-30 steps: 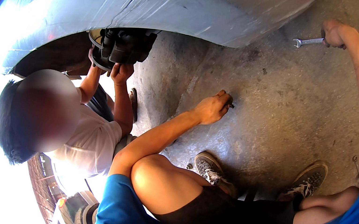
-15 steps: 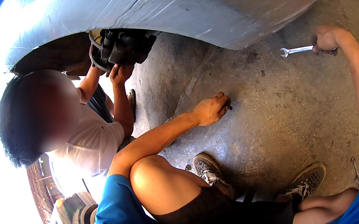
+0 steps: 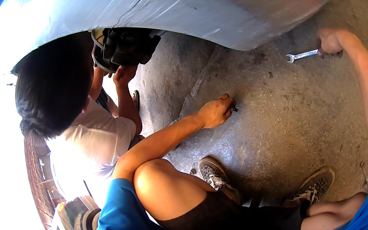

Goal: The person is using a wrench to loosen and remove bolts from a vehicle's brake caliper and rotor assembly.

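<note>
My right hand [image 3: 331,42] is closed around a silver open-end wrench [image 3: 304,55], whose jaw points left over the concrete floor. Near the middle, my left hand [image 3: 216,112] is closed, with its forearm resting along my raised knee. A small dark piece [image 3: 235,108] pokes out past its fingers; its kind is too small to make out. To the left, a co-worker's hands [image 3: 124,75] touch the underside of a dark brake assembly [image 3: 129,47] in the wheel arch of a grey-blue car [image 3: 201,10].
The car's scratched body panel hangs across the top. A co-worker in a light shirt [image 3: 101,130] crouches at the left. Another wrench [image 3: 365,174] lies on the concrete floor [image 3: 280,121] at the right. A small round metal part [image 3: 192,171] is beside my left shoe [image 3: 213,171].
The co-worker's head has turned and leaned in closer to the wheel arch. My right hand has shifted slightly left with the wrench, whose jaw has dipped a little. My left hand stays put.
</note>
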Demonstrator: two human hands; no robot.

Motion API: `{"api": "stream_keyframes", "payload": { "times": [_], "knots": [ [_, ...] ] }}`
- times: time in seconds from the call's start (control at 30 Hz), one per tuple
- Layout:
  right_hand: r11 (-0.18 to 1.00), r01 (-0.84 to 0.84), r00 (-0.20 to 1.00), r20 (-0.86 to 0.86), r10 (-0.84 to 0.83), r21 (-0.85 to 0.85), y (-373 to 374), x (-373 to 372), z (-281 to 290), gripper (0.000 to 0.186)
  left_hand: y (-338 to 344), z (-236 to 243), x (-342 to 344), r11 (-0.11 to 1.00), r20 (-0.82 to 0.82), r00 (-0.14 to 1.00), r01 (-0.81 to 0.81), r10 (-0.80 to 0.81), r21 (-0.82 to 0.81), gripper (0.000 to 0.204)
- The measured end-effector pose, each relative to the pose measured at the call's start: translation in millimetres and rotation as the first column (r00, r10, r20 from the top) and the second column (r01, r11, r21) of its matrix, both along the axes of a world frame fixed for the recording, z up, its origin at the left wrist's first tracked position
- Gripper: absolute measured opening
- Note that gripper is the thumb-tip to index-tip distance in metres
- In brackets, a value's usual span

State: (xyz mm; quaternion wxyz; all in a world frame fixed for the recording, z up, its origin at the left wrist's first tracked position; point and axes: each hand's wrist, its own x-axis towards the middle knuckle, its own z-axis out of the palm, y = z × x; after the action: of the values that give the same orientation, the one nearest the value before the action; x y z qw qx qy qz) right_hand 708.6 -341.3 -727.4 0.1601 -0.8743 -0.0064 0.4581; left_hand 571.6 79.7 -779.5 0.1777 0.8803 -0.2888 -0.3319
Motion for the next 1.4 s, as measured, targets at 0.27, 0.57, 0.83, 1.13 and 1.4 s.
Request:
{"api": "stream_keyframes", "payload": {
  "times": [0.27, 0.57, 0.83, 1.13, 1.4],
  "knots": [
    [0.968, -0.242, 0.914, 0.353, 0.202, 0.073, 42.7, -27.5, -54.3, 0.03, 16.2, -9.5, 0.8, 0.999, 0.024, 0.999, -0.024, 0.023, 0.043, 0.024],
    [0.904, 0.033, 0.921, 0.339, -0.194, 0.427, 140.9, -89.7, -58.3, 0.028, 29.1, -14.9, -6.3, 0.996, 0.022, 0.998, -0.066, 0.065, 0.067, 0.028],
    [0.605, 0.417, 0.849, -0.053, -0.526, 0.678, 235.6, -74.2, -43.9, 0.026, 20.6, -13.8, -7.2, 0.996, 0.0, 0.999, -0.043, 0.043, 0.073, 0.032],
    [0.574, 0.021, 0.556, 0.467, -0.687, 0.819, 317.5, -17.6, 23.4, 0.024, 20.7, -23.3, -8.8, 0.995, 0.006, 0.997, -0.078, 0.077, 0.064, 0.026],
    [0.644, -0.155, 0.414, 0.641, -0.646, 0.749, 341.0, 34.9, 63.5, 0.027, 37.7, -12.7, -6.3, 0.99, -0.013, 0.993, -0.119, 0.12, 0.079, 0.032]
  ]
}}
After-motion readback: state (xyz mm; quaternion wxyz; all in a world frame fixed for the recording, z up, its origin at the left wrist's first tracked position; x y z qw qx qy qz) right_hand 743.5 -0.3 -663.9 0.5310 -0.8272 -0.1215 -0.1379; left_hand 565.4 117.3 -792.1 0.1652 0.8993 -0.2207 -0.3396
